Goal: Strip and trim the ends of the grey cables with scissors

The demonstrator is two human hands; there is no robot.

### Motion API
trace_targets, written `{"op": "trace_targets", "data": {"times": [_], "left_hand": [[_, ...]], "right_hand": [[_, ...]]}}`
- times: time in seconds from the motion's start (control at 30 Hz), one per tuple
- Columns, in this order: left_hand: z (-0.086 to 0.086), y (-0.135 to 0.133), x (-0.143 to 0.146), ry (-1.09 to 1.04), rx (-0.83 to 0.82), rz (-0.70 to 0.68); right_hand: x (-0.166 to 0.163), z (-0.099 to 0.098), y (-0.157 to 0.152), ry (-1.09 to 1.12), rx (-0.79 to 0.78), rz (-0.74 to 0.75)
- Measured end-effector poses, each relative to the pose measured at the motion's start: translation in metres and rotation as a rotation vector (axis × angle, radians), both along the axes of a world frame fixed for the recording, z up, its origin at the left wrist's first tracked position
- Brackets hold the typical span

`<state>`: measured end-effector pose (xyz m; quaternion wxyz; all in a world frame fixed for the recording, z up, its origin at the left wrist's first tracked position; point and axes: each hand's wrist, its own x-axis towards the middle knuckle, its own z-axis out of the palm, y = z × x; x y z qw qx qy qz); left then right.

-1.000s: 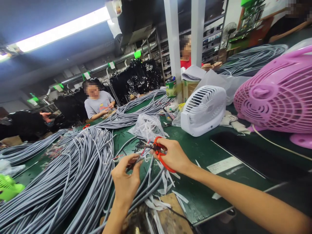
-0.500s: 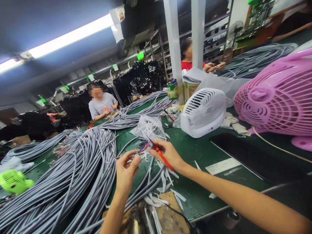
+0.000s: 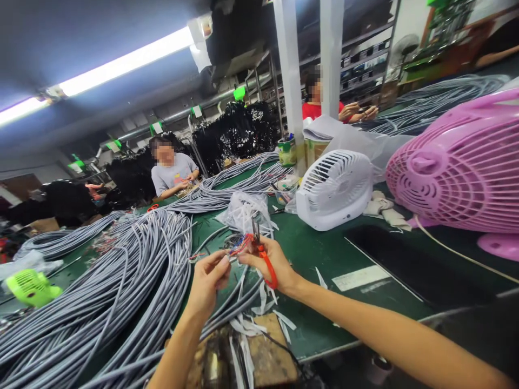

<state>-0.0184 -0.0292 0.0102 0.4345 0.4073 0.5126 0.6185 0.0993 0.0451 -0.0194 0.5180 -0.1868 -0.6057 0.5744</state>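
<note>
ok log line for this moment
left hand: pinching coloured wires | right hand: gripping red scissors, blades up | grey cables on green table

I sit in a cable-assembly workshop: grey cable bundles (image 3: 121, 281) heaped over a long green worktop (image 3: 324, 254), co-workers (image 3: 172, 167) seated along it, metal storage racks (image 3: 357, 54) behind, fluorescent tube (image 3: 121, 65) overhead.

Both my arms are up front now, bare the whole way back, long and lean. My left hand (image 3: 206, 278) is bare, with slim fingers and a short plain thumbnail. My right hand (image 3: 271, 258) is bare too, on a narrow wrist.
</note>
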Motion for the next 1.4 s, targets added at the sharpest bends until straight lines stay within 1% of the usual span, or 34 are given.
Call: {"op": "trace_targets", "data": {"times": [0.13, 0.23, 0.3, 0.37, 0.43, 0.5, 0.6, 0.73, 0.9, 1.0, 1.1, 1.2, 1.4], "left_hand": [[0.006, -0.010, 0.006, 0.016, 0.017, 0.095], [0.015, -0.025, 0.006, 0.014, 0.015, 0.163], [0.024, -0.039, 0.003, 0.008, 0.067, 0.226], [0.032, -0.055, -0.002, 0.025, 0.139, 0.313], [0.037, -0.070, -0.006, 0.042, 0.144, 0.366], [0.039, -0.081, -0.006, 0.046, 0.101, 0.368], [0.038, -0.090, -0.004, 0.020, 0.044, 0.345], [0.037, -0.099, 0.001, 0.001, 0.062, 0.382], [0.036, -0.110, 0.000, -0.045, 0.170, 0.431], [0.031, -0.113, -0.003, -0.034, 0.228, 0.425], [0.024, -0.114, -0.006, -0.002, 0.271, 0.439], [0.019, -0.113, -0.007, 0.000, 0.269, 0.471], [0.019, -0.108, -0.006, -0.045, 0.231, 0.502]], "right_hand": [[0.004, 0.004, 0.001, -0.067, 0.112, -0.068], [0.006, 0.004, 0.007, -0.136, 0.210, -0.183], [0.006, 0.002, 0.014, -0.201, 0.260, -0.286], [0.005, -0.002, 0.021, -0.287, 0.300, -0.336], [0.002, -0.007, 0.024, -0.377, 0.349, -0.316], [-0.003, -0.012, 0.022, -0.461, 0.432, -0.255], [-0.008, -0.020, 0.013, -0.577, 0.582, -0.173], [-0.009, -0.026, 0.004, -0.731, 0.701, -0.125], [-0.012, -0.031, 0.003, -0.881, 0.756, -0.064], [-0.014, -0.034, 0.000, -0.891, 0.782, -0.026], [-0.015, -0.036, -0.002, -0.890, 0.796, -0.032], [-0.016, -0.036, -0.002, -0.893, 0.807, -0.045], [-0.017, -0.036, 0.000, -0.904, 0.833, -0.047]]}}
